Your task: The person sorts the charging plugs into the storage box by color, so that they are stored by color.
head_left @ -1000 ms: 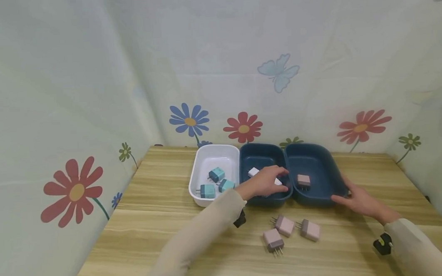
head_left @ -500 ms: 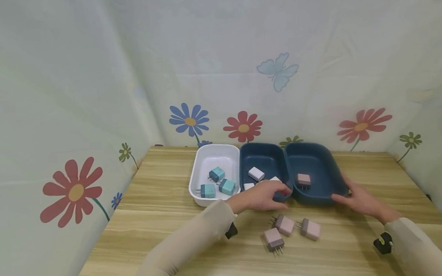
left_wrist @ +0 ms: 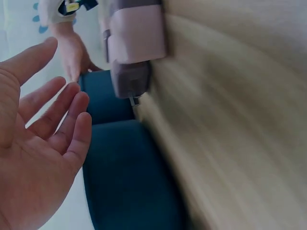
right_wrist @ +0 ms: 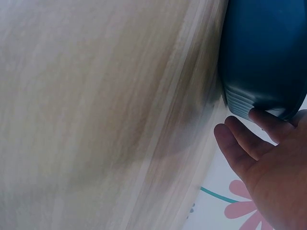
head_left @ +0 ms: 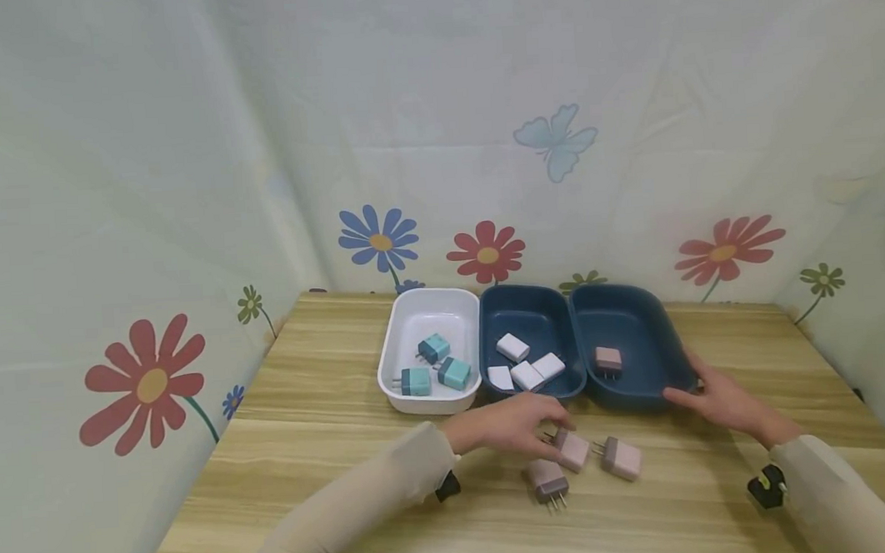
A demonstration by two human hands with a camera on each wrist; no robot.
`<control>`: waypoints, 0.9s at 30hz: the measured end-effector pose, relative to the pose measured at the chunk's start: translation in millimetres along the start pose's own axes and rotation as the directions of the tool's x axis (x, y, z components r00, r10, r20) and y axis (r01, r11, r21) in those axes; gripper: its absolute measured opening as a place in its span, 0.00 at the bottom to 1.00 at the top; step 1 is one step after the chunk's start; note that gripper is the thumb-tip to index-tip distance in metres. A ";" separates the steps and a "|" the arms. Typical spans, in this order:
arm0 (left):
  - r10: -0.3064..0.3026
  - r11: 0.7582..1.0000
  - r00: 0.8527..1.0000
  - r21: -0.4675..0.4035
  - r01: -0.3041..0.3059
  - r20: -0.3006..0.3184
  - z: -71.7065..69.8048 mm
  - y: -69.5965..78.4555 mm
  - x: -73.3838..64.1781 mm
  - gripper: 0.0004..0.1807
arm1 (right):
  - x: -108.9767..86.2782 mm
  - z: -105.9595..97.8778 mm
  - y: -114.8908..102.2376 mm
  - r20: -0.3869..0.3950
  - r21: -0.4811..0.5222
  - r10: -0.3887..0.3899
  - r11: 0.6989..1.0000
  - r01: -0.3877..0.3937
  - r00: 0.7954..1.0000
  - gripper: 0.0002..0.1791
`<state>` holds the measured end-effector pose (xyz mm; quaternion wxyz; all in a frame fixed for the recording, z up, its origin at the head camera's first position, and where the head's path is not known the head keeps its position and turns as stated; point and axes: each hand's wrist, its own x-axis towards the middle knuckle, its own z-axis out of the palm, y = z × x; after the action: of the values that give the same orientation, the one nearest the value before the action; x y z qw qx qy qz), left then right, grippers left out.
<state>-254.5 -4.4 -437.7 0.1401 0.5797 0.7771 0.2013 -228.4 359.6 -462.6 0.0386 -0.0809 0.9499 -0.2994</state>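
My left hand point(head_left: 512, 426) hovers over the table beside the pink plug adapters, its fingers spread and relaxed with nothing in them. Closest to its fingertips is one pink adapter point(head_left: 572, 450). A second pink adapter point(head_left: 547, 481) lies just below the hand, and a third pink adapter point(head_left: 621, 458) is farther right. In the left wrist view the palm point(left_wrist: 38, 167) faces an adapter point(left_wrist: 136, 36) across a gap. My right hand point(head_left: 723, 400) rests against the near right corner of the right dark blue bin point(head_left: 645, 345); its fingertips touch the wall in the right wrist view.
A white bin point(head_left: 391, 346) with teal adapters point(head_left: 415, 382) stands left. Next to it, the middle dark blue bin point(head_left: 522, 301) holds several white adapters point(head_left: 512, 347). One pink adapter point(head_left: 608, 360) lies in the right bin. A flowered cloth point(head_left: 418, 102) hangs behind the wooden table point(head_left: 306, 400).
My left hand has come out of the middle bin and moved toward the pink adapters on the table, uncovering the white ones. The right hand has stayed at the right bin.
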 end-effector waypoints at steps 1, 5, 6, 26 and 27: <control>0.001 1.000 1.000 -0.011 -0.001 0.012 2.0 -0.4 -1.0 0.22 | -0.1 0.0 -0.3 -0.001 0.001 -0.001 1.000 0.001 1.000 0.55; 0.014 0.999 0.998 -0.045 -0.012 0.059 7.9 -0.8 -5.3 0.22 | -0.7 0.1 -1.3 -0.004 -0.002 0.000 1.000 0.000 1.000 0.55; 0.017 0.998 0.997 -0.053 -0.014 0.070 9.2 -0.9 -6.3 0.22 | -0.9 0.1 -1.3 -0.004 -0.003 0.001 1.000 -0.001 1.000 0.55; 0.001 1.000 0.990 -0.007 0.000 0.141 22.9 -7.2 -15.1 0.29 | -1.2 -0.8 -0.4 -0.001 0.013 -0.006 1.000 0.006 1.000 0.55; 0.002 1.000 0.990 -0.003 -0.002 0.140 23.4 -7.2 -15.4 0.29 | -1.2 -0.8 -0.2 0.000 0.012 -0.005 1.000 0.005 1.000 0.55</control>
<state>-245.5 -17.4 -461.9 0.1951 0.5930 0.7644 0.1614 -227.3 360.1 -461.8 0.0385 -0.0831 0.9479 -0.3050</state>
